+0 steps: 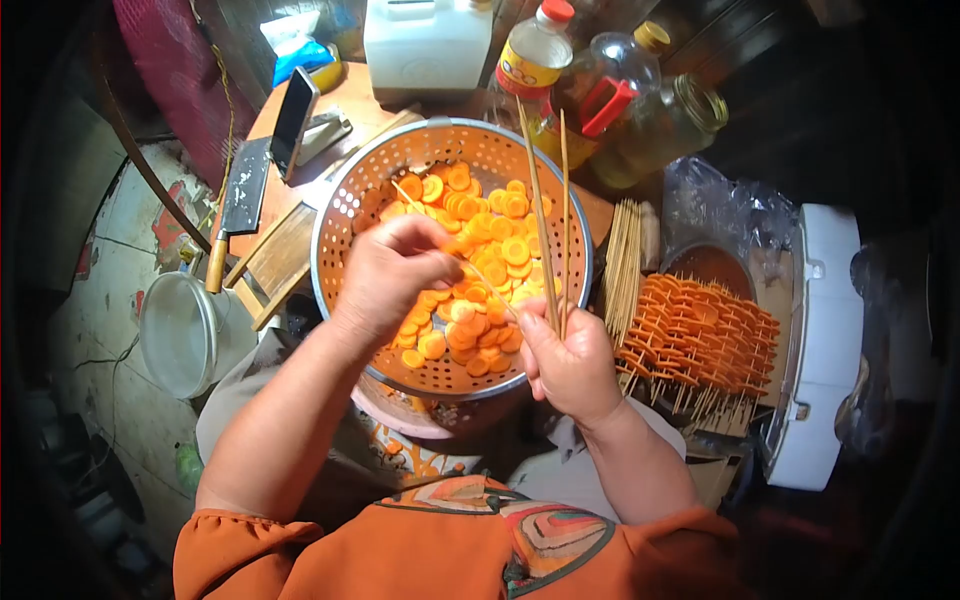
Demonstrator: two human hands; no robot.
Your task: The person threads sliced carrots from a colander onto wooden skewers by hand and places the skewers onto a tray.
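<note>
Over a perforated metal colander (335, 165) of carrot slices (480, 225), my left hand (395, 270) pinches an orange carrot slice at a thin wooden skewer (490, 287). My right hand (572, 362), at the colander's right rim, is closed around that skewer's lower end and two other bare skewers (540, 200) that point upward. The skewer between my hands slants from upper left to lower right. Another skewer tip (405, 195) shows above my left hand among the slices.
Right of the colander lie bare skewers (622, 260) and stacked skewers of carrot slices (700, 335), beside a white foam box (818, 340). Left are a cleaver (243, 190), phone (293, 120), wooden slicer (275, 262) and white bucket (180, 335). Bottles (535, 55) stand behind.
</note>
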